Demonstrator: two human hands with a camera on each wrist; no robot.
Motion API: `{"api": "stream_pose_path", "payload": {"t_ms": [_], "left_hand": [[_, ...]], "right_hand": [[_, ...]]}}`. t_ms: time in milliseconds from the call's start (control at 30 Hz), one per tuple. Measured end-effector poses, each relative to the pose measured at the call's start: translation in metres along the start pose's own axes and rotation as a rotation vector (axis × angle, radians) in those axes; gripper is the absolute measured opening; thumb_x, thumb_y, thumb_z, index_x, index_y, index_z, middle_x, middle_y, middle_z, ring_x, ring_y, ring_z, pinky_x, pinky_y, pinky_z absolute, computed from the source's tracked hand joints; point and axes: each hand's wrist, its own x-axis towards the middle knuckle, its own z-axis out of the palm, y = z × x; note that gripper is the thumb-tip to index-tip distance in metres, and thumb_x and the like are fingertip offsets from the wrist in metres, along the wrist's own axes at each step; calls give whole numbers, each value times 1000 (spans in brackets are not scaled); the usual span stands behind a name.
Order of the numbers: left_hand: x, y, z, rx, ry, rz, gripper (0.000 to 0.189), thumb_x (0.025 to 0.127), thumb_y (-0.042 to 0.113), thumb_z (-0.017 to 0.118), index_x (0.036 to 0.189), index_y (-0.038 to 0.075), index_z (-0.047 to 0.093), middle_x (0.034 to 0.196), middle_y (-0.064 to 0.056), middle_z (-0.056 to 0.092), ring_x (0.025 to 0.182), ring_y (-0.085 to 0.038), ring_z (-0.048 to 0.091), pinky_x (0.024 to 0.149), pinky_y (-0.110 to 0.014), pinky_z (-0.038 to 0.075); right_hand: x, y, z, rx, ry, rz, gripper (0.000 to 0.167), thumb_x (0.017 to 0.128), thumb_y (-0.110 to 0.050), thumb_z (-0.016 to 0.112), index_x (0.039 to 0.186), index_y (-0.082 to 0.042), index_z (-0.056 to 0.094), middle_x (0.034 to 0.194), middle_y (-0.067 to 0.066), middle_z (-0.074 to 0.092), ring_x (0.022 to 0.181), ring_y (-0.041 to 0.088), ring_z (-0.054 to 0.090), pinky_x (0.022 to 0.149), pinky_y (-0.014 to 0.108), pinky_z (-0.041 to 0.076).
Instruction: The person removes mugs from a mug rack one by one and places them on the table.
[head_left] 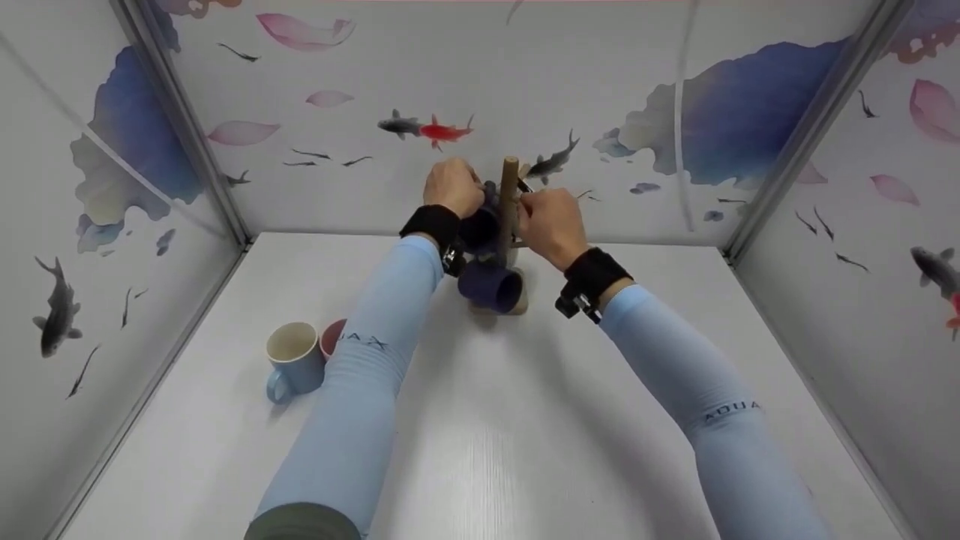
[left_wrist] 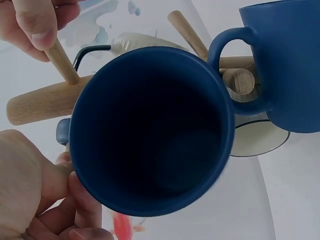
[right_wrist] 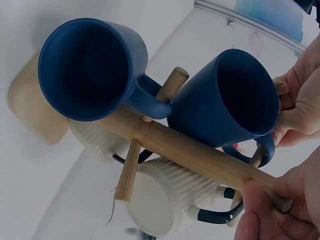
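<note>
A wooden mug rack (head_left: 509, 187) stands at the back of the table, its pegs hung with mugs. My left hand (head_left: 454, 187) pinches what looks like the end of an upper peg, beside the upper dark blue mug (left_wrist: 150, 200); that mug's handle loops over the peg, and the mug partly hides the grip. On the other side, my right hand (head_left: 553, 223) pinches another upper peg (left_wrist: 64, 65) between thumb and fingers. Lower down hangs a second dark blue mug (right_wrist: 135, 45). Ribbed cream mugs with dark handles, one of them a cream mug (right_wrist: 155, 200), hang behind the post.
On the left of the table stands a light blue mug (head_left: 296, 367), upright, with a pink mug (head_left: 331, 337) close beside it, partly hidden by my left sleeve. Patterned white panels with metal corner posts (head_left: 187, 120) enclose the white table (head_left: 487, 450) at the back and sides.
</note>
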Motion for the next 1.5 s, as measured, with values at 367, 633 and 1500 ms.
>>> {"api": "stream_pose_path", "payload": {"t_ms": [367, 633, 1500], "left_hand": [[-4, -1, 3, 72, -27, 35, 22, 106, 14, 69, 119, 8, 87, 127, -12, 85, 123, -34, 78, 109, -46, 62], [-16, 4, -1, 167, 96, 103, 21, 108, 17, 64, 103, 7, 82, 112, -15, 85, 108, -37, 80, 94, -52, 66], [-52, 60, 35, 320, 64, 260, 29, 109, 26, 66, 83, 12, 67, 92, -10, 80, 81, -25, 75, 72, -43, 65]], "right_hand": [[-4, -1, -6, 18, -94, -10, 30, 107, -10, 63, 82, 0, 78, 72, 15, 72, 64, 25, 58, 60, 36, 41], [12, 23, -23, 122, -102, 70, 34, 114, -29, 64, 117, -4, 87, 104, 19, 87, 92, 38, 79, 84, 47, 59], [54, 46, -4, 149, -218, 271, 48, 113, -8, 53, 161, -2, 58, 157, 25, 66, 149, 44, 61, 127, 55, 49]]}}
